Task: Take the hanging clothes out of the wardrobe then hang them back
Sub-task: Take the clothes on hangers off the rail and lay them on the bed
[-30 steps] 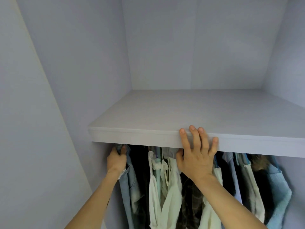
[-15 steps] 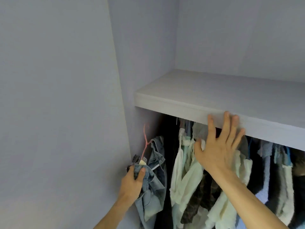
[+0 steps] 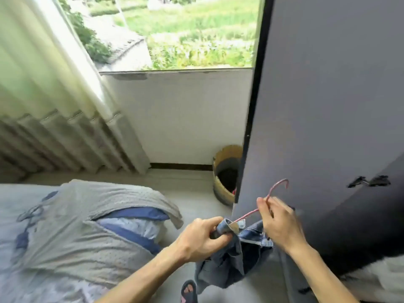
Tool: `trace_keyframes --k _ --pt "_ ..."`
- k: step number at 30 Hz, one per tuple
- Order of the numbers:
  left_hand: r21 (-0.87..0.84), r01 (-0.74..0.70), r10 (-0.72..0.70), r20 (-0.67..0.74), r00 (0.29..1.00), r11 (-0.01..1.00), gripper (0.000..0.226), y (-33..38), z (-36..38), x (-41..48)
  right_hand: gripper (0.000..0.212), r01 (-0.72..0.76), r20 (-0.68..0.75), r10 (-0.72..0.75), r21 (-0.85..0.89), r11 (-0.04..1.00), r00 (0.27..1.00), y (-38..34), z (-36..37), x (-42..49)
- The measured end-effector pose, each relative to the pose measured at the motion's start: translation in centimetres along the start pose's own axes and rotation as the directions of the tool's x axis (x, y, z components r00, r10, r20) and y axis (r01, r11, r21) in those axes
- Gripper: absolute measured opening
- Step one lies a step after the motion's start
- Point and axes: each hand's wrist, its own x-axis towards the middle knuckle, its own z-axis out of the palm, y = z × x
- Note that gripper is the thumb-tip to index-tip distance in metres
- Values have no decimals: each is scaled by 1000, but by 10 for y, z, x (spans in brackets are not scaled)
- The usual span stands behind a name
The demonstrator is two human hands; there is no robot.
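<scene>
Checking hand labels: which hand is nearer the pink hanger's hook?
Right. The right hand pinches the hanger just below the hook; the left hand grips the denim garment down at the hanger's far end.

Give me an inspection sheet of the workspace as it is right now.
Surface: pale floor; bed with grey blanket on the left.
Job's things: denim garment with pink hanger, held beside the wardrobe door.
Clutter: woven basket on the floor, partly behind the door.
Hands: left hand grips the garment's top edge; right hand fingers pinch the hanger below its hook.
Cables: nothing seen.
Surroundings: window onto greenery, curtain.
</scene>
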Motion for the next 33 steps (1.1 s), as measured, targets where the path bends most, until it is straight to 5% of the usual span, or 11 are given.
trace_keyframes --k 5,11,25,33 --pt "142 223 -188 -222 957 965 25 -52 -51 -88 38 291 109 -290 2 957 951 -85 77 10" --pt "151 389 -258 -527 809 909 44 -104 -110 -159 40 511 194 -505 21 860 841 -202 141 27" --pt "-59 315 -255 -736 627 947 28 -158 -247 -185 42 680 45 -679 -108 726 732 -387 212 102" --pt "-116 399 -287 -869 404 910 25 -170 -306 -196 44 805 42 -806 36 592 591 -477 254 141"
